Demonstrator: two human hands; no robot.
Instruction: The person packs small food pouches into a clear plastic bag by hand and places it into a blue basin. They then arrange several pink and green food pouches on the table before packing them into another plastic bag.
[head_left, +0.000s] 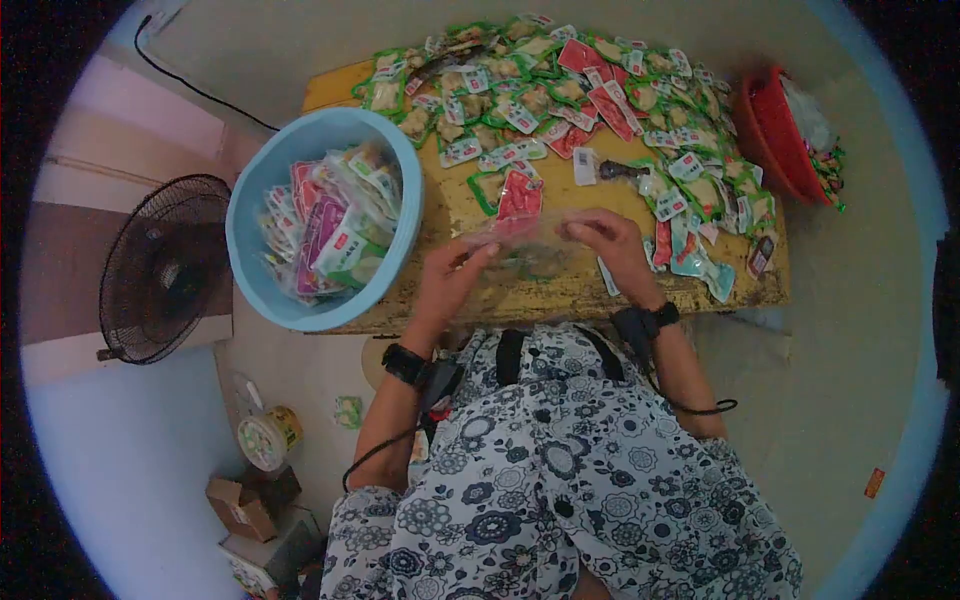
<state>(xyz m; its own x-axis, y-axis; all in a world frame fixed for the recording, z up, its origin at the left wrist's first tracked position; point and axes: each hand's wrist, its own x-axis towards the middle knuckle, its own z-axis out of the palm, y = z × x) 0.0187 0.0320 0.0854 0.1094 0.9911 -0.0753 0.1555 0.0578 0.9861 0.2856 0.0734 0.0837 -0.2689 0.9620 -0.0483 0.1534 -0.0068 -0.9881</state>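
Between my two hands a clear plastic bag [530, 240] is stretched above the yellow table [455, 290]. My left hand [450, 280] pinches its left edge, and my right hand [612, 248] pinches the right edge. Just behind the bag lies a red packet [521, 195], partly over a green-edged packet [487, 188]. Many small green and white packets [510, 110] cover the back of the table, with several red packets [612, 108] among them. Whether the bag holds anything is too blurred to tell.
A light blue basin [240, 215] with filled bags stands at the table's left. Beyond it is a black fan [165, 270]. A red basin [750, 135] holds packets at the right. A bucket [268, 438] and a cardboard box [240, 510] are on the floor at the lower left.
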